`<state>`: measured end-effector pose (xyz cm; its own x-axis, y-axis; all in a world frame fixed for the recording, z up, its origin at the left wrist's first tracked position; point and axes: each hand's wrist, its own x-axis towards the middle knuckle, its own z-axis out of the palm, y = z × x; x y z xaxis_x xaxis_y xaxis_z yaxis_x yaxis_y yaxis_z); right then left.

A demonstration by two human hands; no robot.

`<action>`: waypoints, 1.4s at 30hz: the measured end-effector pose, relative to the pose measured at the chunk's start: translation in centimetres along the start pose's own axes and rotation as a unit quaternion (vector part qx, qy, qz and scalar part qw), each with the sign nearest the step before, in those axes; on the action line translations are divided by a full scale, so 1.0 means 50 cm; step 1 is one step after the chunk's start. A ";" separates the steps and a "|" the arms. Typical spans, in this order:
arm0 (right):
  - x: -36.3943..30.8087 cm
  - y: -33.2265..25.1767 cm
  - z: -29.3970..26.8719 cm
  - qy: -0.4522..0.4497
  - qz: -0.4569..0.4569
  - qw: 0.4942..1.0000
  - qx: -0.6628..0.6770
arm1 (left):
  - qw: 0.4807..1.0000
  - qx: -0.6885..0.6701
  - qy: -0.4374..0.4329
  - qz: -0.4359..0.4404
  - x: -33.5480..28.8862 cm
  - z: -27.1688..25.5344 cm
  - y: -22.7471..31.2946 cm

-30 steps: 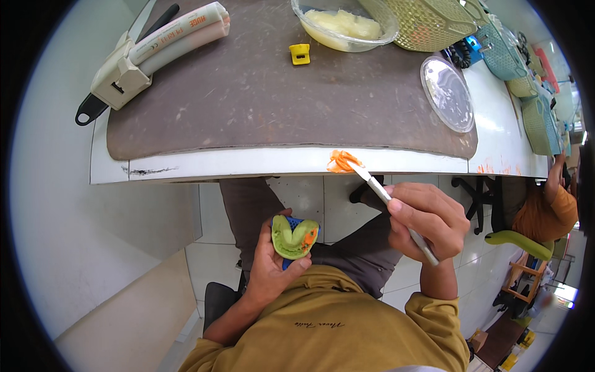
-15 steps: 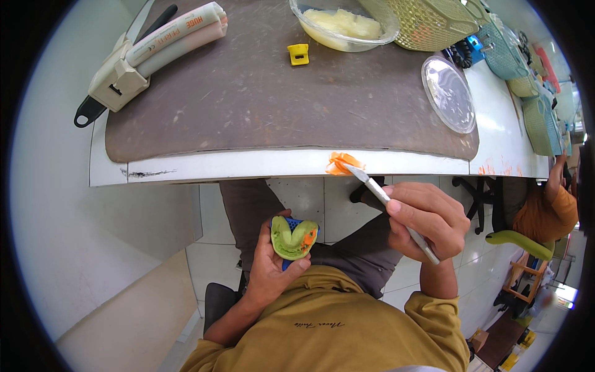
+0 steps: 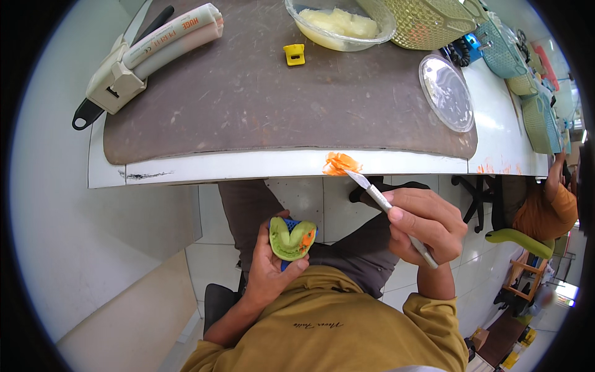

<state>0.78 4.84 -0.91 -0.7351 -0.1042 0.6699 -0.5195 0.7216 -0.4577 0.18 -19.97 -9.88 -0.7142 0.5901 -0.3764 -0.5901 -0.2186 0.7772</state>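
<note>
My left hand [image 3: 271, 263] is closed around a blue dental impression tray [image 3: 299, 225] filled with green impression material [image 3: 286, 240], held above my lap. A patch of orange paste [image 3: 306, 239] sits on the right side of the green horseshoe. In my right hand [image 3: 429, 226] is a slim silver knife-like spatula [image 3: 385, 203], gripped like a pen. Its blade tip touches or nearly touches a smear of orange paste [image 3: 339, 163] on the white front edge of the table.
On the brown mat [image 3: 260, 105] stand a clear bowl [image 3: 339, 44] of pale yellow paste, a small yellow piece [image 3: 294, 54] and a clear lid [image 3: 446, 93]. A dispenser gun [image 3: 118, 80] with two cartridges lies left. Baskets [image 3: 427, 28] stand at the back right. Another person [image 3: 542, 211] sits far right.
The spatula's tip has shifted slightly down and away from the orange smear's middle, and the smear looks more spread out. My left hand with the tray has barely moved.
</note>
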 end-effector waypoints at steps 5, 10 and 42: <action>0.003 -0.009 -0.013 0.020 0.043 0.997 0.067 | 1.000 0.002 -0.003 0.004 0.001 -0.004 -0.005; -0.017 -0.025 -0.016 0.075 0.185 0.967 0.156 | 1.000 -0.007 -0.009 0.010 0.001 -0.009 -0.013; -0.088 -0.028 0.105 0.216 0.084 0.961 0.153 | 1.000 -0.015 0.011 0.023 -0.014 -0.014 -0.009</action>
<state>2.46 0.70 -6.28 -0.6053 0.3373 0.7210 -0.5617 0.4609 -0.6871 0.66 -20.84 -10.33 -0.7487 0.5618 -0.3520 -0.5674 -0.2684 0.7785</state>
